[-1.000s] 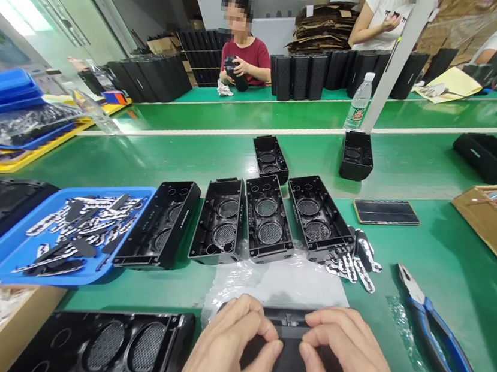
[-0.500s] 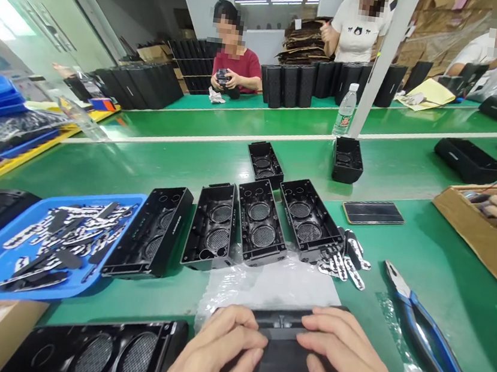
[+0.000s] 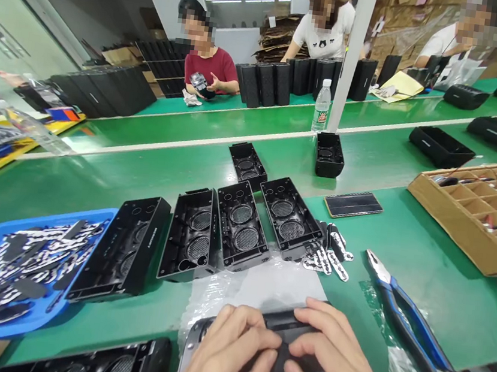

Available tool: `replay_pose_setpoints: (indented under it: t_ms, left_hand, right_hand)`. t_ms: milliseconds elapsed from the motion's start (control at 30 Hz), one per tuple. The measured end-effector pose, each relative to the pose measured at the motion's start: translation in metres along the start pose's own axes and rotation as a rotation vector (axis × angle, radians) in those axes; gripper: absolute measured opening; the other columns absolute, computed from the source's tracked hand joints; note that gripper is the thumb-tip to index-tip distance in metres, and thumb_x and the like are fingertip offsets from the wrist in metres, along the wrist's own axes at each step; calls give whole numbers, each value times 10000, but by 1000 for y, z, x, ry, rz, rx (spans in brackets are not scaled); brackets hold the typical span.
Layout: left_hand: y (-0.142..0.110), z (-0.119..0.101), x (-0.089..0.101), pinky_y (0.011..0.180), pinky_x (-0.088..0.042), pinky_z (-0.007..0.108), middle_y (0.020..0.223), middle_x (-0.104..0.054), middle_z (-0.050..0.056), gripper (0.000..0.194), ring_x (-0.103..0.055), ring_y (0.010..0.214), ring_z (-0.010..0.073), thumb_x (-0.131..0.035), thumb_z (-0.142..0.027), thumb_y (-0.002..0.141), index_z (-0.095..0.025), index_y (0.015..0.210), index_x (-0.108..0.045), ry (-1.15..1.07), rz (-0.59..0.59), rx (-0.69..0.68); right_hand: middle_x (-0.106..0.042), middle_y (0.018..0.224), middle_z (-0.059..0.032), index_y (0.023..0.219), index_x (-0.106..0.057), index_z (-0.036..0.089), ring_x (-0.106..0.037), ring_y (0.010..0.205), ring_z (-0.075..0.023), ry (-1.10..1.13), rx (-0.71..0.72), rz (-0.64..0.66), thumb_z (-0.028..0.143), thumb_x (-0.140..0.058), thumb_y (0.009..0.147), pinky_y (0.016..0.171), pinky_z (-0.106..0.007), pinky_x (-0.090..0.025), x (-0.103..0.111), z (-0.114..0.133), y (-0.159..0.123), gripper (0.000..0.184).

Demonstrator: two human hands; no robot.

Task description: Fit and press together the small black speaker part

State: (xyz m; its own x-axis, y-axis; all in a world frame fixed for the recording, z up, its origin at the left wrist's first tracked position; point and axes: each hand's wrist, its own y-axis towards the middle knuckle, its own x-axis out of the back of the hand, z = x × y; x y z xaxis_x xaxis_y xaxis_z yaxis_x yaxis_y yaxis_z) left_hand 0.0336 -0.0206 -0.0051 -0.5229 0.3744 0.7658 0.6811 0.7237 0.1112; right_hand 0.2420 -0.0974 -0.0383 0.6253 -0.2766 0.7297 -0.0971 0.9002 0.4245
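Black plastic panel (image 3: pixel 275 334) lies flat on the clear plastic sheet (image 3: pixel 263 287), under both hands: I've got my left hand (image 3: pixel 227 358) and right hand (image 3: pixel 334 371) pressed on top of it, fingertips meeting near its middle, clamping rather than lifting. Just beyond the panel sit three open speaker housings (image 3: pixel 239 224); blue-handled pliers (image 3: pixel 404 317) lie to its right.
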Motion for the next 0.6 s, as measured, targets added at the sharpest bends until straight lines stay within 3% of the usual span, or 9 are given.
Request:
replay_pose_setpoints:
  t_ms: [167, 300, 433, 600]
  left_hand:
    - [2, -3, -6, 994, -448, 362, 1235, -700, -49, 181, -629, 1185, 215, -680, -158, 932, -333, 978, -665, 2, -33, 112]
    - [7, -4, -8, 957, -464, 396, 1153, -744, -31, 120, -669, 1151, 236, -664, -204, 938, -320, 918, -688, -9, 4, 154]
    - [16, -5, -5, 891, -486, 392, 1116, -754, 2, 133, -686, 1105, 252, -660, -189, 915, -298, 858, -713, -26, 50, 173]
    - [17, -7, -4, 887, -474, 397, 1101, -740, -28, 136, -696, 1050, 242, -665, -185, 889, -311, 847, -696, 0, 30, 204]
  right_hand:
    - [-675, 1254, -117, 949, -621, 248, -553, 1382, -304, -52, -63, -20, 84, -627, 870, 1012, -474, -621, -9, 5, -4, 182]
    - [-664, 1198, -104, 905, -584, 237, -584, 1301, -317, -20, -99, -39, 57, -627, 814, 1042, -515, -585, -15, 6, 0, 206]
    - [-659, 1168, -91, 881, -551, 235, -582, 1289, -306, -7, -134, -30, 42, -604, 809, 1023, -470, -589, -16, 7, 2, 213]
    - [-680, 1193, -75, 1014, -550, 242, -550, 1354, -259, 24, -134, -71, 39, -589, 831, 1079, -403, -560, -9, 4, -4, 276]
